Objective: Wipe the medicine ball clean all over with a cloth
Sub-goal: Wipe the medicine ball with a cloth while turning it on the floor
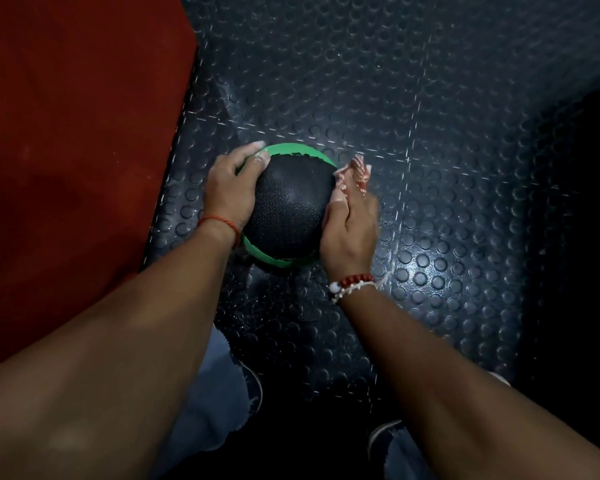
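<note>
The ball sits on the floor in the middle of the view, a little in front of the person's knees. Its top is black and rough, and a green band runs around it at the far edge and at the near edge.

The left hand lies on the left side of the ball. Its grip is clamped on the ball: the thumb and the fingers curl over the far left edge, on the green band. The right hand is on the right side of the ball, with the thumb touching the black surface. Its grip is closed on the cloth, a pale piece with a red pattern, which is against the far right edge of the ball. The cloth is blurred, so its shape is not clear.

A red thread is around the left wrist, and a bracelet of red and white beads is around the right wrist.

The floor is dark rubber with round studs. A red mat covers the left side of the view, close to the ball. At the near edge, blue jeans and a dark shoe are visible.
</note>
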{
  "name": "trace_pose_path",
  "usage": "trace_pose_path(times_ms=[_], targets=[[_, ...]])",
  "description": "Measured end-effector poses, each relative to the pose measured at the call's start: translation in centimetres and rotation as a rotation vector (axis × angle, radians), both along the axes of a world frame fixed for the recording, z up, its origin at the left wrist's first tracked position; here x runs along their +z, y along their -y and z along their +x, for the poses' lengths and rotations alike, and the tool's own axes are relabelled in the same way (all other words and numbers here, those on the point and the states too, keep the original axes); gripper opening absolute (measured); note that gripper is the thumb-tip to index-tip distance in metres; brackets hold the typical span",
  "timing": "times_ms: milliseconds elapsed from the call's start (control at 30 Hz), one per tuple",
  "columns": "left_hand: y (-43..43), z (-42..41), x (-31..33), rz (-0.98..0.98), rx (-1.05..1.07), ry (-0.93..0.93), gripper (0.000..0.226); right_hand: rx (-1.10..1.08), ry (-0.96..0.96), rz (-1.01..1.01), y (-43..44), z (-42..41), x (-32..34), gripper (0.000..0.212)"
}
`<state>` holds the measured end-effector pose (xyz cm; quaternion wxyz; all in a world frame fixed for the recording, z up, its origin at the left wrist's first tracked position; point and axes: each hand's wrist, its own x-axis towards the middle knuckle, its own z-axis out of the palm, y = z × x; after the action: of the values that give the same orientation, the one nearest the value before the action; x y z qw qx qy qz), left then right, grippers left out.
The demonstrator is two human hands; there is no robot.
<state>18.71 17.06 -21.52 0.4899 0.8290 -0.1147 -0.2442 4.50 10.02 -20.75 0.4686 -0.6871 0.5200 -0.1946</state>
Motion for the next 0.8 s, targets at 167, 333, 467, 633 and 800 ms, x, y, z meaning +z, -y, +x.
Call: trace_pose_path(times_ms=[167, 333, 467, 633, 800], targets=[[0.2, 0.2, -0.1, 0.02, -0.014, 0.006, 0.028, 0.235, -0.008, -0.231, 0.4, 2.1, 1.5, 0.039], [0.4, -0.1, 0.0, 0.004, -0.012, 0.001, 0.029, 0.163, -0.145, -0.036, 3.6, 2.5, 1.2, 0.035], [0.8, -0.2, 0.0, -0.007, -0.01, -0.019, 0.026, -0.009, -0.102, 0.162, 3.5, 0.8, 0.3, 0.036], [0.8, -0.1, 0.0, 0.019, -0.045, 0.009, 0.026, 0.052, 0.065, -0.062, -0.1, 0.3, 0.8, 0.035], [0.9, -0.2, 0.2, 0.011, -0.049, 0.0, 0.027, 0.133, -0.074, 0.039, 3.6, 1.6, 1.1, 0.036]])
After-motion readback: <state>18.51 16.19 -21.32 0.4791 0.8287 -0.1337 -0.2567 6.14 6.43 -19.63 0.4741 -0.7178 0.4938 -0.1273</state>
